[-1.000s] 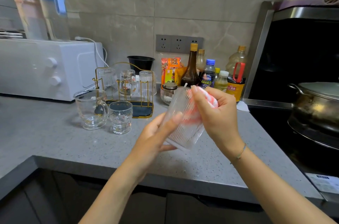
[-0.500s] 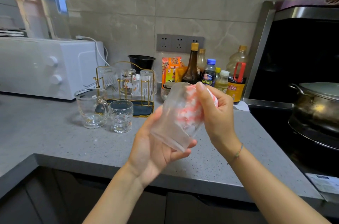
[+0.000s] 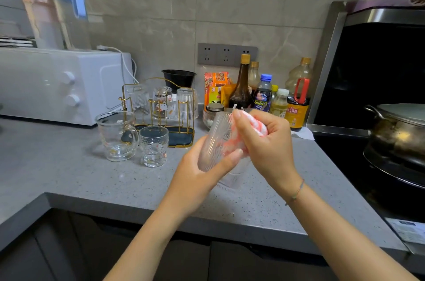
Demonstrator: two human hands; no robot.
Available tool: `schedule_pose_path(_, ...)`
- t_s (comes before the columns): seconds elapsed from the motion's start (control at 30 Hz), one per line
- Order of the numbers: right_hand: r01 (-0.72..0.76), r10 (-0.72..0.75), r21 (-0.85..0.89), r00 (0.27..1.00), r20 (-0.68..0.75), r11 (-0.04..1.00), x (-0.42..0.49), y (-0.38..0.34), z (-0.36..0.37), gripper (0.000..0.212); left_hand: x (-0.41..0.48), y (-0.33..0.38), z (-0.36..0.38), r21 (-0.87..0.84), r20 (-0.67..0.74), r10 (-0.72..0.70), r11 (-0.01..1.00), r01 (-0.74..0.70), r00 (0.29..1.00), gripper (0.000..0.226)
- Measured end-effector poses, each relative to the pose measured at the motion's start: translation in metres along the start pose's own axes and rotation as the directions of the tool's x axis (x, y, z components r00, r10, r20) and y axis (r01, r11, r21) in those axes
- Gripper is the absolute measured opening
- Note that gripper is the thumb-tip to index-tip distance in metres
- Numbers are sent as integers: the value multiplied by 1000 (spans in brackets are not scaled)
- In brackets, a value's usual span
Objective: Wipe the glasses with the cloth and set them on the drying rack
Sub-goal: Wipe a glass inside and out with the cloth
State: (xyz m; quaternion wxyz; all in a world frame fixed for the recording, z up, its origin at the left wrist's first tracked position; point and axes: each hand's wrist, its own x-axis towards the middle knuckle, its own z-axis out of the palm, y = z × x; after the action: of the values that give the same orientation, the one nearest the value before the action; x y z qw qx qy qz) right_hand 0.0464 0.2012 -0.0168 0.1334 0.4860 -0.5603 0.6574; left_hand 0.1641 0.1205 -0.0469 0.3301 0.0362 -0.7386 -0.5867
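Two hands work one ribbed glass (image 3: 218, 142) in the air above the near part of the counter (image 3: 69, 177), right of the drying rack (image 3: 179, 139) and apart from it. Left hand (image 3: 197, 172): fingers curled round the glass wall, gripping, probably to steady it against rubbing. Right hand (image 3: 266, 142): fingers closed on a bunched pink-white cloth (image 3: 255, 124), pressing it onto the glass; pink shows through the ribs, so part is likely inside. The glass's long axis is near upright, leaning a little, with one end up and far, the other down and near. Blur hides which end is the mouth.

Three glasses sit upside down on the rack, presumably draining. Mug (image 3: 117, 136) and small glass (image 3: 153, 145) stand upright just on the near side of the rack, likely waiting to be wiped.
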Motion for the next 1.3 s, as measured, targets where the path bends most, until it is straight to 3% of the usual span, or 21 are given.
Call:
schedule_pose_path(0.1,17,-17,-7,1000,13,1000,0,-2,2,49,-3,-1,0,-65,-5,16,998,-16,1000,52)
schedule_pose_path(0.23,35,-36,63,999,19,997,2,-9,1,47,-8,2,-3,-309,79,-162,934,179,984,61)
schedule_pose_path(0.33,24,-23,176,1000,-4,984,3,-10,0,55,-10,8,0,-561,215,-257,757,334,942,51)
schedule_pose_path(0.43,-27,30,228,1000,-8,973,-1,-9,0,59,-9,5,-2,-703,381,-255,544,458,889,67)
schedule_pose_path(0.5,-64,66,226,998,-2,972,-1,-7,-1,44,-8,2,-3,-682,386,-249,572,456,888,71)
schedule_pose_path(0.57,-96,98,213,995,1,972,1,-6,-4,33,-6,2,-3,-605,309,-292,673,424,905,64)
schedule_pose_path(0.7,-48,51,101,999,-19,994,3,-5,-6,42,1,4,-4,-264,133,-223,931,252,966,61)
schedule_pose_path(0.83,-29,30,16,999,-27,999,3,-1,-2,43,1,0,0,-49,24,-79,996,80,997,68)
schedule_pose_path(0.93,-21,22,24,999,-30,999,1,-1,1,49,1,-2,0,-67,31,-44,997,46,999,60)
schedule_pose_path(1.03,-10,12,59,1000,-24,998,2,-5,2,56,-1,1,-3,-201,52,-135,969,143,989,53)
schedule_pose_path(1.13,-34,42,210,999,-33,977,3,-7,2,60,-5,5,-1,-470,147,-257,831,296,955,45)
schedule_pose_path(1.2,-60,72,263,997,-36,963,1,-7,2,56,-6,4,0,-628,244,-282,683,373,928,56)
schedule_pose_path(1.3,-109,119,253,993,-23,961,-1,-4,2,33,-5,-1,0,-679,305,-276,608,411,911,61)
